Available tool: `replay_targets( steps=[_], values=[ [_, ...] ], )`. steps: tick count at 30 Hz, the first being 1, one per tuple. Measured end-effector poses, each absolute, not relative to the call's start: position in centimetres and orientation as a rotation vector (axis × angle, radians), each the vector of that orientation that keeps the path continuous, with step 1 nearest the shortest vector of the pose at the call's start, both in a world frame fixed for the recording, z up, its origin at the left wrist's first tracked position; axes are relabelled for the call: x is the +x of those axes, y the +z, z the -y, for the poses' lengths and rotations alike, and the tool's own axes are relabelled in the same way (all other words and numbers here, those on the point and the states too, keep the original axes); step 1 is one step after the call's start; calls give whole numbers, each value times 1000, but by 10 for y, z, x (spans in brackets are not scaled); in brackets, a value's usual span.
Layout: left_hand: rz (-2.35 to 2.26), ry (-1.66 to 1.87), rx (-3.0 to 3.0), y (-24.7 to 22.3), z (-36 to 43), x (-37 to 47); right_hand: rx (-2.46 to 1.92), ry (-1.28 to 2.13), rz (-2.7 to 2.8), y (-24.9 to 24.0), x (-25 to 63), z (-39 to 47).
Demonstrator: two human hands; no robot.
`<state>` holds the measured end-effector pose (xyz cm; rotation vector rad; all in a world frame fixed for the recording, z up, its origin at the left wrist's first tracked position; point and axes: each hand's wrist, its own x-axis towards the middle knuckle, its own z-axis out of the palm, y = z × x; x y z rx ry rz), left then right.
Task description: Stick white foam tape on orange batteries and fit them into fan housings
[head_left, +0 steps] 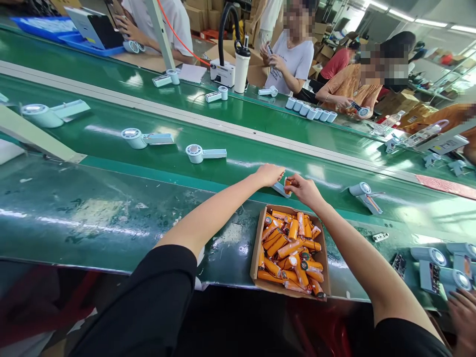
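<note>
My right hand (304, 190) pinches an orange cylindrical battery (288, 186) over the belt. Beneath it lies the open light-blue handle (281, 190) of a handheld fan, its head hidden behind my left hand (270, 175). The fingers of my left hand are closed beside the battery; what they hold is too small and covered to make out. Just below my hands, a cardboard box (256, 248) is full of orange batteries (293, 230) with thin wires.
More fans (195, 153) with open handles lie along the green belt (167, 163), another fan (360, 189) to the right. Circuit boards (399, 265) and fan bodies (455, 279) sit at right, near another person's hand (463, 310). Co-workers sit across the line. A metal post (37, 131) rises at left.
</note>
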<state>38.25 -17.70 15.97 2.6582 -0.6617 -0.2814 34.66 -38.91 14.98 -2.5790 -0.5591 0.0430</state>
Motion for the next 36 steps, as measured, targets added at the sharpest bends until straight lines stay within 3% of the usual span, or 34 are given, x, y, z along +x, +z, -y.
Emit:
replay_targets(
  steps=[4, 17, 23, 29, 33, 36],
  values=[
    [583, -228, 2667, 157, 183, 387, -2889, 96, 651, 159, 350, 385],
    [493, -216, 2648, 158, 195, 379, -2996, 415, 809, 155, 361, 367],
    [435, -176, 2689, 188, 203, 363, -2905, 423, 744, 195, 359, 386],
    [700, 243, 2593, 192, 88, 232, -2298, -242, 301, 210, 218, 473],
    [945, 253, 2591, 148, -36, 119, -2323, -490, 101, 176, 72, 497],
    [973, 181, 2729, 127, -82, 70, -2294, -599, 146, 161, 8, 476]
  ],
)
